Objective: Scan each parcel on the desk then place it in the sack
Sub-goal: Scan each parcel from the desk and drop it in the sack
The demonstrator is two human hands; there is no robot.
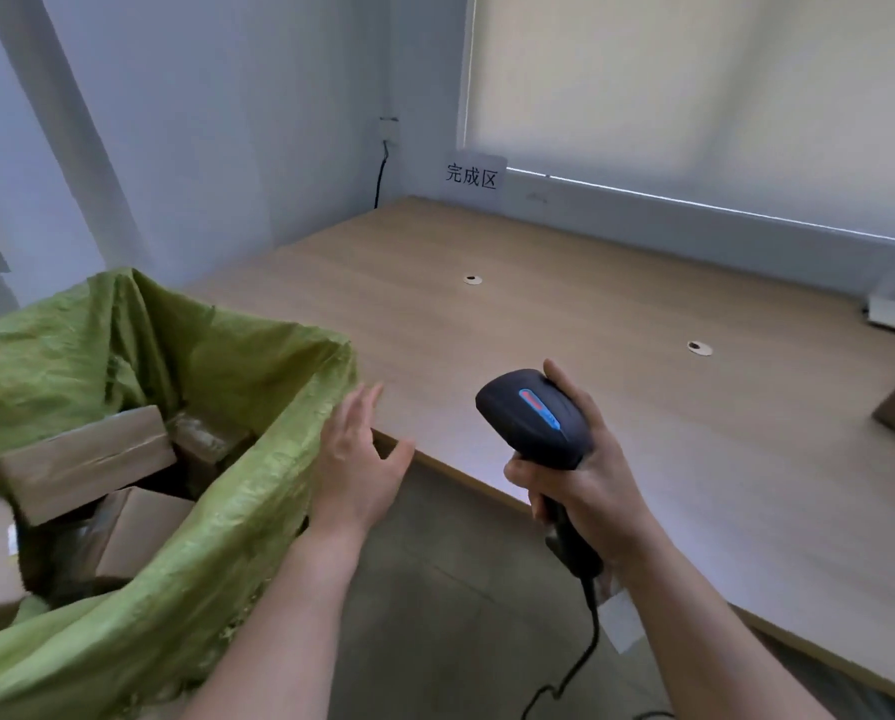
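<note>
Two bare forearms come up from the lower edge of the view, each ending in a bare hand: the left hand (354, 462) and the right hand (588, 478). No sleeve, cuff or glove covers either arm as far as the frame shows them. The wrists and fingers carry no watch, band or ring. Fingernails are short and unpainted where they can be made out.
</note>
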